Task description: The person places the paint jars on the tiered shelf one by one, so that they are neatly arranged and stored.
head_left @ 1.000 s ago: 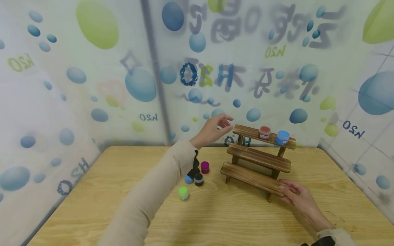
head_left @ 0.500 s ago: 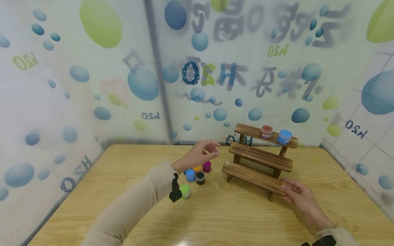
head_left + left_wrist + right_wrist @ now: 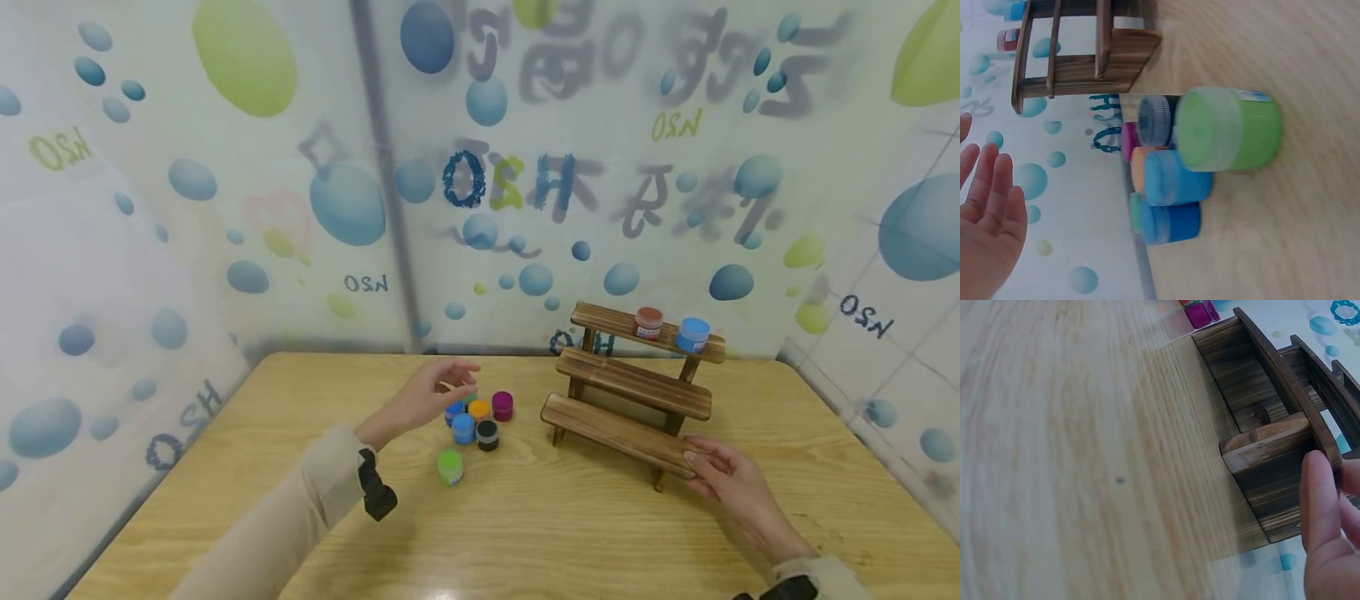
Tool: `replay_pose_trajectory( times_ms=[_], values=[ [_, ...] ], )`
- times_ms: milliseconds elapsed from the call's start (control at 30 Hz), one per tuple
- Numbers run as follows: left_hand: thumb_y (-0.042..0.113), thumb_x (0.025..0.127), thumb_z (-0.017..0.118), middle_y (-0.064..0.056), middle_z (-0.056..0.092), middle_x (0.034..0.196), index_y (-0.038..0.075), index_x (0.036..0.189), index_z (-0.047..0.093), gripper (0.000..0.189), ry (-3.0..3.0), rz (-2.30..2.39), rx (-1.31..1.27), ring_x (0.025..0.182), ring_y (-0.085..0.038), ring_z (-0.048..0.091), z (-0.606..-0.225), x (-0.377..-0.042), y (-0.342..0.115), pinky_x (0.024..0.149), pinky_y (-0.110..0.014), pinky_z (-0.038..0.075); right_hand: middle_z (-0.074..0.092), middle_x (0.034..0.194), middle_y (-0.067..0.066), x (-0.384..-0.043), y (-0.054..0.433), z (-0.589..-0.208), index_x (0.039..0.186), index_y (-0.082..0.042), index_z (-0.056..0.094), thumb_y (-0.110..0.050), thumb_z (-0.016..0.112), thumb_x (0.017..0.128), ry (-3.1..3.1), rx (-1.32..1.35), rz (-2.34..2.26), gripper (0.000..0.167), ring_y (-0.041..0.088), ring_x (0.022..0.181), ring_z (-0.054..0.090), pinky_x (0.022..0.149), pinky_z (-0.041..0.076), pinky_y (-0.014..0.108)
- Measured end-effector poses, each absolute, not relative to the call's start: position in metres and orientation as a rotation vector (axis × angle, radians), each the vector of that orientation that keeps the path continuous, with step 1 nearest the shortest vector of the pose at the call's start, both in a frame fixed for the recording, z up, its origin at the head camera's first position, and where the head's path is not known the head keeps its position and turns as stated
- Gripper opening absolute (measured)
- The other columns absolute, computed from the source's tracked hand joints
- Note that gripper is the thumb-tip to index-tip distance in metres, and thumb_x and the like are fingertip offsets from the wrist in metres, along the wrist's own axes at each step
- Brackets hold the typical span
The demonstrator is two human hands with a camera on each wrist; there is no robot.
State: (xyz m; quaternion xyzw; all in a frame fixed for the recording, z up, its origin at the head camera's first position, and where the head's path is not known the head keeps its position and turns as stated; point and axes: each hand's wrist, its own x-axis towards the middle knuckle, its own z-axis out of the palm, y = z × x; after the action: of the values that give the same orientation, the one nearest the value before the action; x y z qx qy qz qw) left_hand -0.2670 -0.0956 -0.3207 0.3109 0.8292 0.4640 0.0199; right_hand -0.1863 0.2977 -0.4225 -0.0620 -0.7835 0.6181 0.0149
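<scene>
Seemingly reaching for a jar, the left hand (image 3: 427,393), empty with fingers loosely parted, hovered near the lidded jars (image 3: 464,429) at six o'clock; the right hand (image 3: 731,486) pinched the three-tier wooden rack (image 3: 611,427) at four o'clock. Next probably called for curling fingers round one lid.

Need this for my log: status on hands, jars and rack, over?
Left hand empty, near seven jars on table. Right hand pinching bottom shelf of rack. Two jars on top shelf. Orange jar hemmed in by neighbours.

Wooden table (image 3: 570,542), jars (image 3: 463,429) (various colours), brown rack (image 3: 633,384) — two jars (image 3: 649,323) atop
</scene>
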Motion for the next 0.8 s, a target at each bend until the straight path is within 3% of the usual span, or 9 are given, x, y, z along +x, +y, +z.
replay_pose_trajectory(
  times_ms=[267, 367, 533, 800],
  values=[
    [0.014, 0.087, 0.057, -0.017, 0.057, 0.105, -0.002, 0.113, 0.054, 0.030, 2.551, 1.340, 0.916, 0.091, -0.022, 0.053, -0.367, -0.264, -0.120, 0.075, -0.031, 0.045, 0.058, 0.089, -0.005, -0.187, 0.297, -0.425, 0.123, 0.007, 0.042, -0.021, 0.056, 0.088, -2.369, -0.159, 1.971, 0.047, 0.010, 0.070, 0.060, 0.066, 0.051, 0.024],
    [0.015, 0.086, 0.059, -0.015, 0.056, 0.108, -0.001, 0.111, 0.055, 0.030, 2.546, 1.282, 0.918, 0.093, -0.026, 0.052, -0.380, -0.262, -0.127, 0.076, -0.035, 0.044, 0.057, 0.091, -0.005, -0.187, 0.298, -0.425, 0.126, 0.013, 0.036, -0.022, 0.056, 0.088, -2.376, -0.165, 1.975, 0.055, 0.009, 0.072, 0.059, 0.067, 0.050, 0.025],
    [0.016, 0.083, 0.063, -0.017, 0.053, 0.110, -0.001, 0.111, 0.054, 0.034, 2.507, 1.232, 0.881, 0.098, -0.033, 0.050, -0.394, -0.258, -0.132, 0.078, -0.041, 0.043, 0.057, 0.091, -0.007, -0.187, 0.298, -0.425, 0.127, 0.013, 0.035, -0.023, 0.056, 0.088, -2.383, -0.177, 1.972, 0.057, 0.007, 0.074, 0.059, 0.068, 0.050, 0.025],
    [0.014, 0.078, 0.068, -0.012, 0.053, 0.105, -0.001, 0.108, 0.054, 0.036, 2.442, 1.259, 0.793, 0.093, -0.024, 0.049, -0.404, -0.253, -0.131, 0.077, -0.037, 0.044, 0.058, 0.091, -0.008, -0.186, 0.297, -0.425, 0.128, 0.015, 0.032, -0.021, 0.055, 0.089, -2.391, -0.168, 1.969, 0.057, 0.005, 0.075, 0.058, 0.067, 0.050, 0.024]
  ],
)
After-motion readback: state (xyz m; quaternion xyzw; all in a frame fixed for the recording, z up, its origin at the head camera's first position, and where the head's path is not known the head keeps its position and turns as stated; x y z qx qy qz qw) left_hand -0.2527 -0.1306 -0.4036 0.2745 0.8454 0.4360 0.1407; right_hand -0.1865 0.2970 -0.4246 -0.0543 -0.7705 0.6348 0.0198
